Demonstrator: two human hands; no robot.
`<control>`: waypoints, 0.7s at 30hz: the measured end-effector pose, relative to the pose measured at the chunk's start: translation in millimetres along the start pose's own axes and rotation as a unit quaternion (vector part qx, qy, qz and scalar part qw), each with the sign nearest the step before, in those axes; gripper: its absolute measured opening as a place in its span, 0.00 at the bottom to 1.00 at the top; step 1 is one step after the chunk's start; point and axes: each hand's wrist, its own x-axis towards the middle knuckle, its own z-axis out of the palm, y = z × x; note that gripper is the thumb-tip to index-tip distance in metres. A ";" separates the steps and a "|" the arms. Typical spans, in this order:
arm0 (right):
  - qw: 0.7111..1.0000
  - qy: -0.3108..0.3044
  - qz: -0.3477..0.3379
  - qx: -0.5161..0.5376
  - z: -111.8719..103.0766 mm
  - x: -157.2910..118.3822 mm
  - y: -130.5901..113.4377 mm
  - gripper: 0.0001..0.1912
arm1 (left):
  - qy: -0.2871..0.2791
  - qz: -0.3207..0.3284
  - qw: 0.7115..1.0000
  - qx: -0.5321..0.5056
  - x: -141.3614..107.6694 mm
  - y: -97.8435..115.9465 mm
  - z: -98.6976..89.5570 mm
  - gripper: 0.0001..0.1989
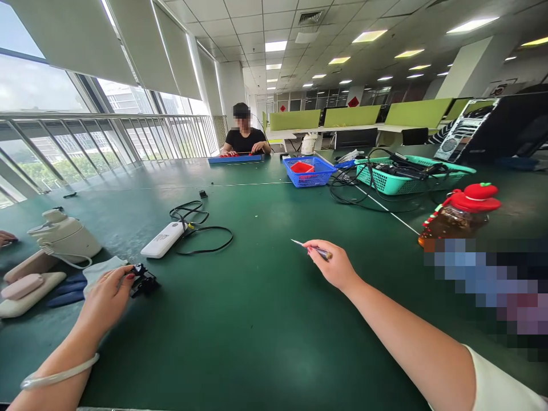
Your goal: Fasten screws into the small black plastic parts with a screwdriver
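At the left, my left hand (109,288) is closed on a small black object (144,281) with an uneven, blocky outline. Its exact kind does not show, and the object is at or just over the green tabletop (257,325). My right hand (331,265), right of the middle, grips a slim pointed tool (320,251) with a bright thin tip and a dark handle. The tip points left, well apart from the black object. Whether it is a blade or a spike I cannot tell.
A white power strip (165,240) with a looped black cord lies ahead. Pouches and a beige bottle (71,237) stand left. A blue basket (310,176), a green basket (396,181) with cables and a red-lidded jar (460,214) are right. Another person (245,138) sits across.
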 end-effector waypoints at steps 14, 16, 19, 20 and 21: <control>1.000 -0.007 -0.022 -0.004 2.3 0.3 3.6 0.13 | 0.048 0.107 0.985 0.126 -15.9 6.9 -16.8 0.27; 1.000 -0.006 -0.027 -0.009 2.4 0.7 3.5 0.13 | 0.048 0.101 0.984 0.142 -16.9 9.2 -17.5 0.27; 0.999 -0.003 -0.033 -0.010 2.4 1.1 2.7 0.12 | 0.017 0.091 0.983 0.157 -15.3 8.7 -17.0 0.25; 0.999 -0.003 -0.035 -0.011 2.4 1.2 2.3 0.12 | 0.004 0.089 0.983 0.162 -14.2 7.6 -16.6 0.25; 0.999 -0.004 -0.036 -0.011 2.4 1.3 1.9 0.12 | -0.008 0.087 0.982 0.167 -13.0 6.1 -16.0 0.25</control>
